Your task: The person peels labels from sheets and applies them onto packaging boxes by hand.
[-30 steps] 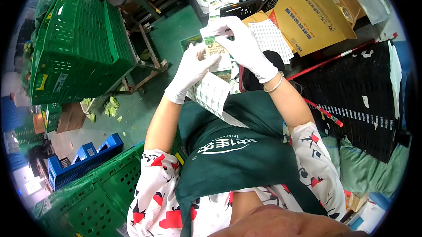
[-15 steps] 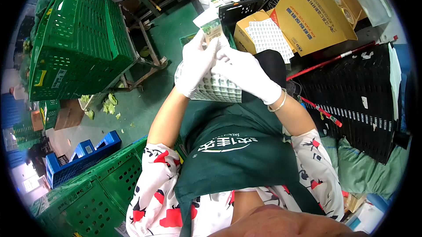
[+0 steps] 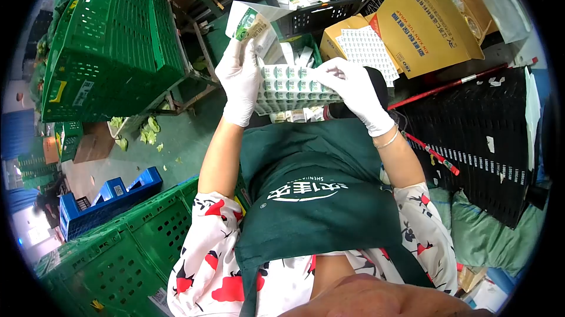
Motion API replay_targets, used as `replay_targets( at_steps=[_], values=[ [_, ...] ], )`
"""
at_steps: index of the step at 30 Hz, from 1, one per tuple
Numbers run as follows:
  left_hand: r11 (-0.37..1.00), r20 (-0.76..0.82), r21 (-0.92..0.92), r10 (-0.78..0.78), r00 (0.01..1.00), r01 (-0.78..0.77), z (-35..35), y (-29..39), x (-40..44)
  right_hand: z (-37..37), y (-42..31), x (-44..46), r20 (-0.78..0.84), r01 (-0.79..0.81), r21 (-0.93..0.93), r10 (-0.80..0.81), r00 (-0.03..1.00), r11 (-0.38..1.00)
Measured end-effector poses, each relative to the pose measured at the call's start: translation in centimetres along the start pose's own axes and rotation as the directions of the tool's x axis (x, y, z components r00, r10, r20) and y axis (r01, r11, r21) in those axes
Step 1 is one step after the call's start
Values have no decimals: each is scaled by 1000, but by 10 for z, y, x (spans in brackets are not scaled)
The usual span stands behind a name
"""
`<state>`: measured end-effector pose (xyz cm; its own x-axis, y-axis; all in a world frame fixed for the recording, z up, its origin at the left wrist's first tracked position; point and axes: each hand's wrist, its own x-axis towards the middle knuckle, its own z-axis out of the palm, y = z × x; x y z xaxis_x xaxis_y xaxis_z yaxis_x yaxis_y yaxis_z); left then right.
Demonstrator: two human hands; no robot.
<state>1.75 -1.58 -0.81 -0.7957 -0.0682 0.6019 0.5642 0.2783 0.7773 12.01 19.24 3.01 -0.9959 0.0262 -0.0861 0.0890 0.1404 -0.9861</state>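
Note:
My left hand, in a white glove, is closed on a white printed packet with a green leafy picture, which stands up above the fingers. A sheet of small green-and-white stickers spans the space between both hands, its left edge against my left hand. At the sheet's upper right corner, my right hand, also gloved, has thumb and forefinger pinched together. Whether a single peeled sticker is in that pinch is too small to tell. Below the sheet, more printed packets show in part.
Ahead, a black crate holds many printed packets. A green crate sits behind the sheet. Another sticker sheet lies on an open cardboard box. Stacked green crates stand left, black crates right.
My hands have moved apart: the left to the left with the packet, the right to the right. The sticker sheet now lies more open to view between them.

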Motion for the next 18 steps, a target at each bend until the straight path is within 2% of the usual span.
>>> replay_targets(
  at_steps=[1,4,5,6,8,12,15,18],
  values=[
    [995,16,8,-99,995,99,-2,3,-2,1,1,-4,-12,-10,7,10,1000,1000],
    [980,-28,-141,-145,989,139,3,12,8,2,5,-8,-36,40,-51,-42,998,998],
    [909,38,-297,-295,955,293,2,22,6,3,6,-9,-42,69,-84,-72,996,994],
    [886,36,-346,-315,948,308,4,25,6,5,8,-10,-54,69,-50,-72,996,996],
    [832,36,-443,-356,934,334,5,27,5,7,11,-11,-77,69,18,-67,995,997],
    [882,-73,-360,-351,934,303,4,14,4,9,13,-12,-41,53,-27,-54,998,998],
    [877,-116,-409,-325,939,253,8,25,6,10,11,-15,-37,62,-71,-64,997,996],
    [863,-149,-430,-359,921,267,10,32,10,13,15,-17,-68,66,-116,-74,995,991]
  ],
)
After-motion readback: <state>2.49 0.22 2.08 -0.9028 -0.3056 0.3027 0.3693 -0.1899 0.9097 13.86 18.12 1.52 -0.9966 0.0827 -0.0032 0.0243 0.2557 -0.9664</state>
